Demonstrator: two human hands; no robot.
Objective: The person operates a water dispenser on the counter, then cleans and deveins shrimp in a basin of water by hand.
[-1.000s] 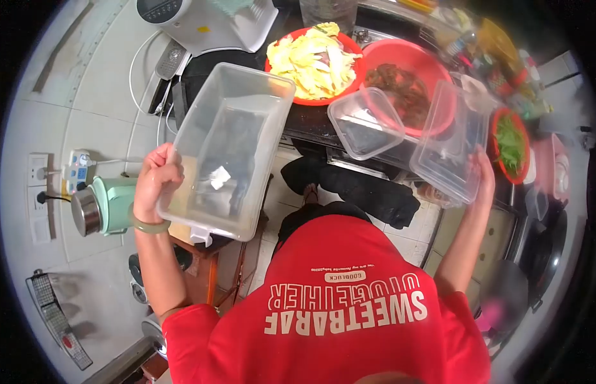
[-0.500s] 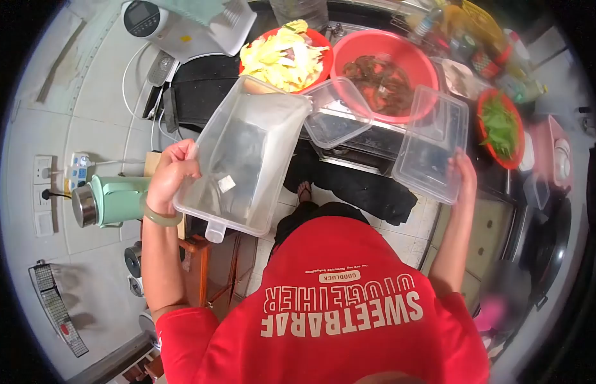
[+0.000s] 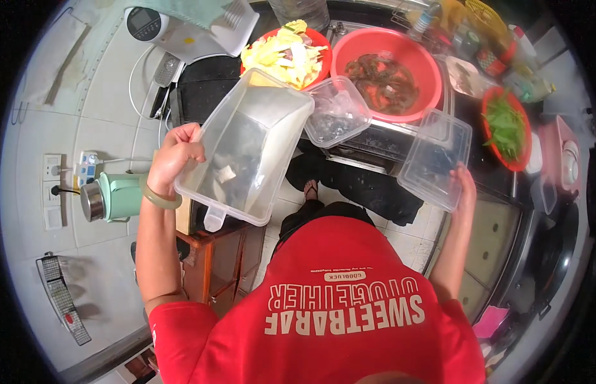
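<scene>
My left hand [image 3: 176,160] grips the near-left rim of a large, deep, clear plastic box [image 3: 282,137] with a tab at its near end. The box tilts, and a small whitish piece [image 3: 226,173] lies or sticks inside it. In my right hand [image 3: 464,184] is a flat, clear rectangular plastic lid or shallow box [image 3: 435,157], held at its right edge. Between the two is a smaller clear plastic container [image 3: 336,121] at the counter's edge, beside the large box's rim. What supports it is unclear.
Behind stand a red bowl of yellow-green leaves [image 3: 282,61], a red basin [image 3: 426,70] with dark shrimp-like food, and a red bowl of green leaves [image 3: 506,131]. A green flask [image 3: 125,195] is at left. A wooden cabinet [image 3: 221,262] stands below my left arm.
My right hand has lowered the flat clear piece slightly, away from the red basin. The large box in my left hand has shifted a little upward. Both holds are kept.
</scene>
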